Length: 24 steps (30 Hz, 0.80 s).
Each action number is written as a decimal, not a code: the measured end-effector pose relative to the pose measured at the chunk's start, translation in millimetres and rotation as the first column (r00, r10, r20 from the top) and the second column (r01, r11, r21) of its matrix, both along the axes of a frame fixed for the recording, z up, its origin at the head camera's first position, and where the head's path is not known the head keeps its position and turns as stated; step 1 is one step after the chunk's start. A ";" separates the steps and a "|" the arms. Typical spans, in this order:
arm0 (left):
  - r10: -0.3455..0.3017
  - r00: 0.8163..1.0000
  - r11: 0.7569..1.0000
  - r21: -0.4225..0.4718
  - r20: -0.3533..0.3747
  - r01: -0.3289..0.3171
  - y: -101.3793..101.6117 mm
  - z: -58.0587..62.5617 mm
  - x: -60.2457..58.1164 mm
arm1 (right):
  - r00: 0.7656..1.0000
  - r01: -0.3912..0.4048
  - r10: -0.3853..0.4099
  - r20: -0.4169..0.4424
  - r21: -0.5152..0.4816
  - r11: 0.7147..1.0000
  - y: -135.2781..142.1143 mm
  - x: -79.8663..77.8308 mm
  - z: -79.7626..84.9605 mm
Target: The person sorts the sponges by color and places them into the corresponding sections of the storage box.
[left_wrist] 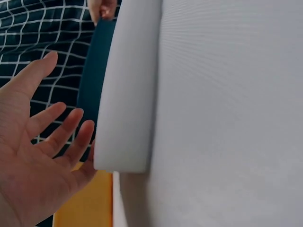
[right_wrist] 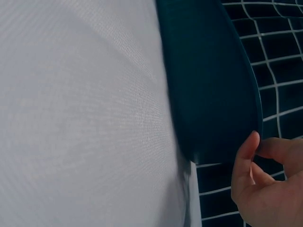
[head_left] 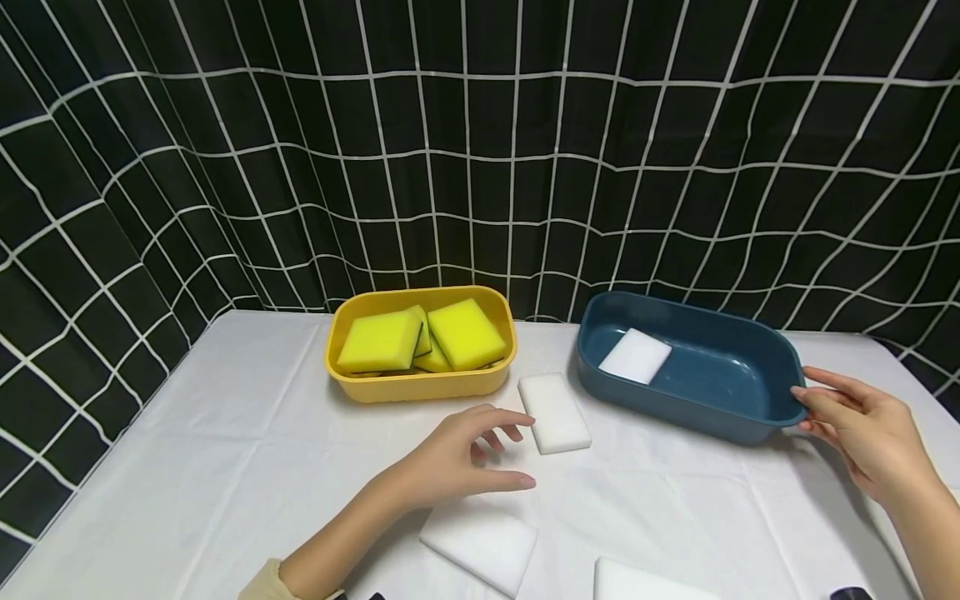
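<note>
My left hand (head_left: pixel 468 458) hovers over the table with thumb and fingers spread apart, holding nothing. A white sponge (head_left: pixel 555 414) lies flat just past its index fingertip; in the left wrist view this sponge's side (left_wrist: pixel 128 94) stands close beside the fingers. At the far right, my right hand (head_left: pixel 870 425) pinches the right end of a dark blue plastic bin (head_left: pixel 675 408) between thumb and fingers. The right wrist view shows the thumb and index finger on the bin's rim (right_wrist: pixel 258 109). Inside the bin, toward its left end, rests another white sponge (head_left: pixel 636 356).
A yellow bin (head_left: pixel 420 387) holding several yellow sponges (head_left: pixel 378 342) stands left of the blue one. Two more white blocks lie nearer me, one below my left hand (head_left: pixel 483 542) and one at the front edge of view (head_left: pixel 645 583). Black grid-patterned cloth (head_left: pixel 480 167) hangs behind.
</note>
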<state>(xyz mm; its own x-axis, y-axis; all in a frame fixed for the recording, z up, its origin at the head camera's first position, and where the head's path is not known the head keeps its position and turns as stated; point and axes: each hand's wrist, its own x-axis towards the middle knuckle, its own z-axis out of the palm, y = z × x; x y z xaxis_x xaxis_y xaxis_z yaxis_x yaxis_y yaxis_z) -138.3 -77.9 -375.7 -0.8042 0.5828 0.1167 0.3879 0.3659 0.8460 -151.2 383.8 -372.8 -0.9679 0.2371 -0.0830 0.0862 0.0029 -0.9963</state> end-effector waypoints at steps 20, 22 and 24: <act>-0.093 0.991 0.994 -0.050 0.096 0.098 -22.9 -10.3 16.3 | 1.000 -0.015 0.015 -0.003 0.006 1.000 0.9 0.5 0.0; -0.122 0.986 0.989 -0.064 0.109 0.130 -23.7 -10.3 16.5 | 1.000 -0.007 0.007 0.014 0.023 1.000 0.4 1.2 1.3; -0.154 0.980 0.983 -0.082 0.125 0.165 -24.1 -10.3 16.4 | 1.000 -0.003 0.002 0.026 0.035 0.999 0.0 1.9 2.5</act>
<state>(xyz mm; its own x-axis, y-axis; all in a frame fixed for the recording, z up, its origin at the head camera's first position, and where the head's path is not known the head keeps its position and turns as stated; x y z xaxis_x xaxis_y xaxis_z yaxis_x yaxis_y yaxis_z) -121.9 -102.0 -386.0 -0.7050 0.7085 -0.0334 0.3469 0.3855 0.8550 -149.4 383.8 -370.3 -0.9661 0.2382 -0.0996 0.1118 0.0383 -0.9930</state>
